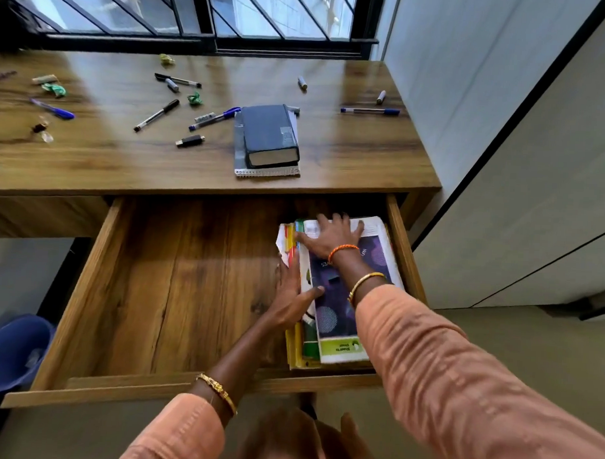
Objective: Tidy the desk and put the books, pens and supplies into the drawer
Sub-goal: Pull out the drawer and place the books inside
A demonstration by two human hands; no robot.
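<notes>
Item: stack of glossy paperback books and magazines (340, 299), flat in the right end of the open wooden drawer (176, 280), long axis running front to back.

My right grip (331, 235) lies spread, fingers straight, pressing the top purple cover at its far end; my left grip (291, 299) lies flat, pushing the stack's left edge.

Outstanding: black hardback book on spiral notebook (268, 139), beyond the right grip on the desk (365, 156); scattered plastic pens (157, 114) farther left.

A window with black diagonal bars (185, 12) fills the top of the frame, a pale wall panel with thin black lines (536, 169) stands at the right, and a blue bin (12, 349) sits at lower left.
</notes>
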